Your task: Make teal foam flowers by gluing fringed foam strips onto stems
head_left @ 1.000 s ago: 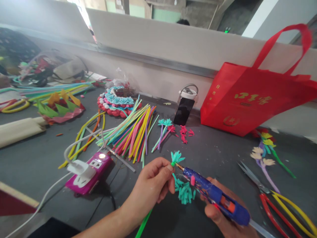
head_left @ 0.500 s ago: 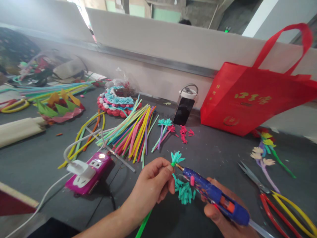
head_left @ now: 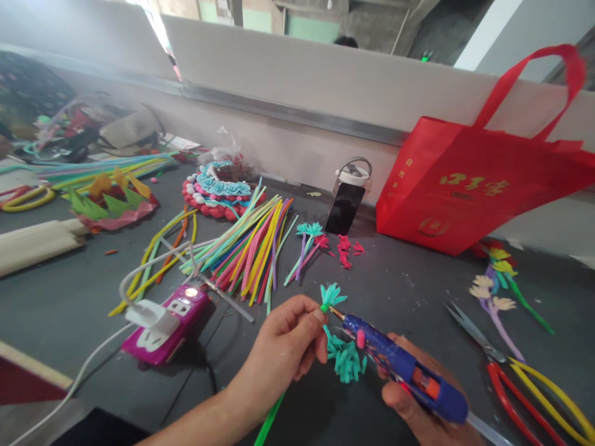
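My left hand (head_left: 295, 337) is closed, pinching a green pipe cleaner stem (head_left: 269, 421) just below its tip. Turquoise petals (head_left: 331, 293) fan out at the top of that stem. In my right hand (head_left: 413, 396) is a blue hot glue gun (head_left: 390, 353), with a clear glue stick (head_left: 486, 430) coming out of its rear. The gun's metal nozzle points left and meets the base of the petals at my left fingertips. Below the nozzle lies a pile of cut turquoise pieces (head_left: 346, 359) on the dark table.
Scissors (head_left: 490, 350) lie at the right, near finished flowers (head_left: 499, 285) and a red bag (head_left: 465, 186). A purple power strip (head_left: 170, 325) with a white plug sits left. Colourful pipe cleaners (head_left: 246, 254), red pieces (head_left: 344, 251) and a bottle (head_left: 353, 176) with a phone (head_left: 344, 207) stand farther back.
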